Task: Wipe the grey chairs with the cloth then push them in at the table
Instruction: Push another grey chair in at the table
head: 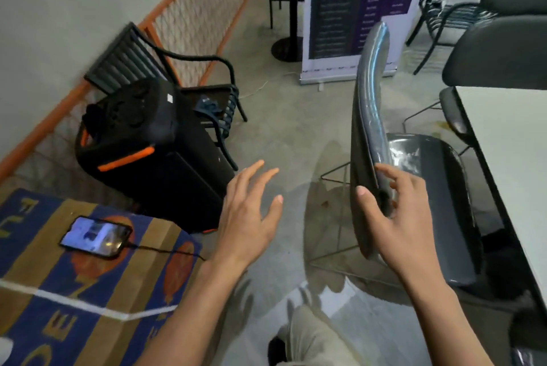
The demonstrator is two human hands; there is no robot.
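The chair stands right of centre, its seat partly under the table. Its backrest edge is pinched by the right hand; the left hand is spread, holding nothing. The wire-legged frame is judged light and stiff, the glossy wrap slippery; the backrest top is best gripped. No cloth is seen.

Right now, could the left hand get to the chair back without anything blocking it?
Probably yes. The left hand hangs open in the air beside the chair back, with only bare floor between them. The right hand already grips the back's near edge.
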